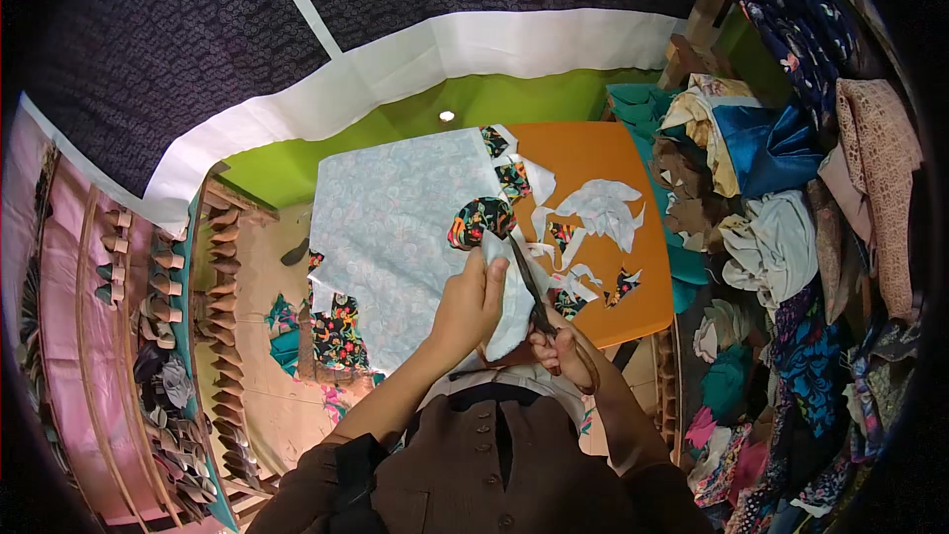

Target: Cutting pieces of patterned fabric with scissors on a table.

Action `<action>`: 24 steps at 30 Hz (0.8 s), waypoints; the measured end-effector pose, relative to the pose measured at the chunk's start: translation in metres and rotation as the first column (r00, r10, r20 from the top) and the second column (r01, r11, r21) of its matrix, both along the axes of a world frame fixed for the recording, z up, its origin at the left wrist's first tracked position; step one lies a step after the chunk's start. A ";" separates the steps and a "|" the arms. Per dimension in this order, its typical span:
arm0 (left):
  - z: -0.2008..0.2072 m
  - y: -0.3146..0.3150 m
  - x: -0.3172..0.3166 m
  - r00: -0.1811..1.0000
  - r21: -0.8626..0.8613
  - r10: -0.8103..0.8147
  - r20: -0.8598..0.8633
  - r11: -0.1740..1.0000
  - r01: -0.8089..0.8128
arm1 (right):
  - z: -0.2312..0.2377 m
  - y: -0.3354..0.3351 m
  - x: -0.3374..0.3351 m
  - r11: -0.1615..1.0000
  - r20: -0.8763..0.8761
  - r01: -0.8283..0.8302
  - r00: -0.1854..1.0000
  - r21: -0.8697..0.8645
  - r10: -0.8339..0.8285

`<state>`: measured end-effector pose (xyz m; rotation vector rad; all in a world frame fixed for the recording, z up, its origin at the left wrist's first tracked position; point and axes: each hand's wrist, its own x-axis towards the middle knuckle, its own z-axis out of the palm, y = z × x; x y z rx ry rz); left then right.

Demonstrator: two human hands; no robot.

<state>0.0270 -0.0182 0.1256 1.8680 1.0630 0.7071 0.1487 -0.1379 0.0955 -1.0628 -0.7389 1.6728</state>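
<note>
— While I watch from the head camera, tell me what the hands have.

— My left hand (pixel 473 302) is curled around the near edge of a pale fabric piece (pixel 509 302), fingers closed on it, thumb side up. My right hand (pixel 561 348) is wrapped through the handles of a pair of scissors (pixel 532 287); the fingers are shut on the handles, and the blades point away from me along the pale piece's right edge. I cannot tell how far the blades are parted.

— Where does that piece lie?

— It hangs between the two hands, just over the near edge of the orange table (pixel 603 153). Its far end touches a black floral fabric scrap (pixel 481 220) with red and green flowers.

— What else is on the table?

— A large pale blue printed cloth (pixel 395 237) covers the left half and droops over the near side. White offcuts (pixel 603 208) are scattered on the bare orange part, with small floral snippets (pixel 623 285) among them.

— And around it?

— A heap of folded and crumpled fabrics (pixel 771 198) stands to the right. More floral cloth (pixel 338 328) lies on the floor to the left, beside a wooden rack (pixel 222 267). I see my brown buttoned waistcoat (pixel 494 465) at the bottom.
</note>
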 end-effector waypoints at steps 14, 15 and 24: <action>-0.001 -0.001 -0.003 0.998 -0.018 -0.025 -0.059 1.000 0.024 | 0.015 0.002 -0.005 0.999 0.030 0.014 0.999 -0.038 -0.013; -0.001 -0.001 -0.003 0.998 -0.018 -0.025 -0.059 1.000 0.024 | 0.015 0.002 -0.005 0.999 0.030 0.014 0.999 -0.038 -0.013; 0.002 -0.003 -0.006 0.996 -0.049 -0.074 -0.058 0.996 0.071 | 0.000 -0.001 -0.009 0.998 -0.004 0.034 0.999 -0.053 -0.035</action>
